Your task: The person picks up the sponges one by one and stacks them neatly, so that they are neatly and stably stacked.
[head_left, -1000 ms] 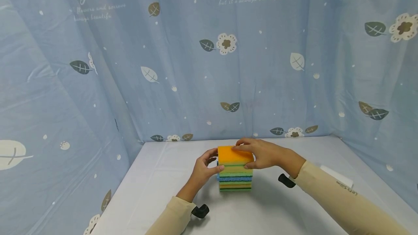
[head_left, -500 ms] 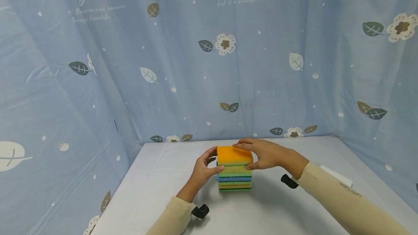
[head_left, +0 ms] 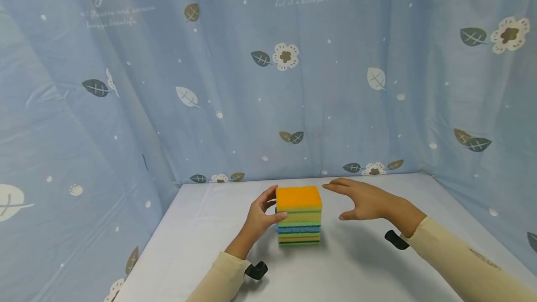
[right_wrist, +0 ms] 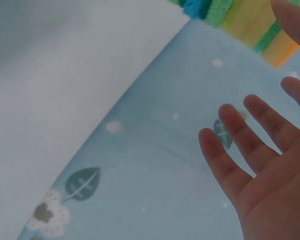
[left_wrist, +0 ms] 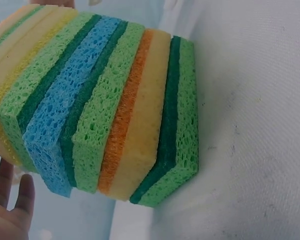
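Note:
A stack of sponges (head_left: 299, 218) stands upright on the white table, seen in all three views. An orange layer tops it, with yellow, green and blue layers below. My left hand (head_left: 259, 216) holds the upper left of the stack, its thumb on the near face and fingers round toward the back. In the left wrist view, fingers of the left hand (left_wrist: 10, 205) show beside the stack (left_wrist: 105, 100). My right hand (head_left: 362, 199) hovers to the right of the stack, apart from it, fingers extended. The right wrist view shows that hand's (right_wrist: 270, 165) spread fingers and the sponges' (right_wrist: 250, 25) corner.
The white table (head_left: 189, 255) extends on both sides of the stack. A blue curtain (head_left: 235, 83) with printed leaves and flowers hangs behind it and along the sides. A black wrist mount (head_left: 257, 270) hangs under the left cuff, another wrist mount (head_left: 396, 240) by the right.
My right hand has let go of the top of the stack and moved away to the right. The left hand keeps its hold. The head view has shifted slightly.

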Tool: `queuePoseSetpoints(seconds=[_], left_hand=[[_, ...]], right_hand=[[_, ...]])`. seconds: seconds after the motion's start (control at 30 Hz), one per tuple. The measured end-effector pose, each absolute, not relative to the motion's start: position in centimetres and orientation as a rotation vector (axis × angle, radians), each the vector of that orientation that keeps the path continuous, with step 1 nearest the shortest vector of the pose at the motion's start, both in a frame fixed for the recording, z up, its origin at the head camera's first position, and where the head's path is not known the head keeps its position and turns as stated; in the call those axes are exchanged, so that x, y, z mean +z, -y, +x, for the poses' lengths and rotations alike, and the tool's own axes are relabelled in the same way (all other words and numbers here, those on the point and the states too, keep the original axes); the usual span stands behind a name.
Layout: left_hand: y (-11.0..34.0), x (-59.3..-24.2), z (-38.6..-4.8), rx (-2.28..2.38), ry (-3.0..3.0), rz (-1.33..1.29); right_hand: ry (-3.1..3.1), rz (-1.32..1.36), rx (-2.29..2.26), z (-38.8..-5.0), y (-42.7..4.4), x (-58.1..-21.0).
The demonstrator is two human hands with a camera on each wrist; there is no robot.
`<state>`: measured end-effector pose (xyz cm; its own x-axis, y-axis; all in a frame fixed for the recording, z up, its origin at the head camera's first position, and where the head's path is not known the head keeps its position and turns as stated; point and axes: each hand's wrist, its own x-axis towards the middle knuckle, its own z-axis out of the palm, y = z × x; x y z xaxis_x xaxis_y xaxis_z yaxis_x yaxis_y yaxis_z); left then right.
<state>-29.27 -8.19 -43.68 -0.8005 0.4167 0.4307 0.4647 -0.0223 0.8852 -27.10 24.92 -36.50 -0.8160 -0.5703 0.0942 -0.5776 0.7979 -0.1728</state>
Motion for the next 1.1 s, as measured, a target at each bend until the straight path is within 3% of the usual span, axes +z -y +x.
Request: queuePoseSetpoints(seconds=[1.1], left_hand=[[8.0,-42.6,-29.1,-2.002,2.186,-0.943]], right_hand=[[3.033,0.656,0.317,-24.3,-37.6,-42.6]])
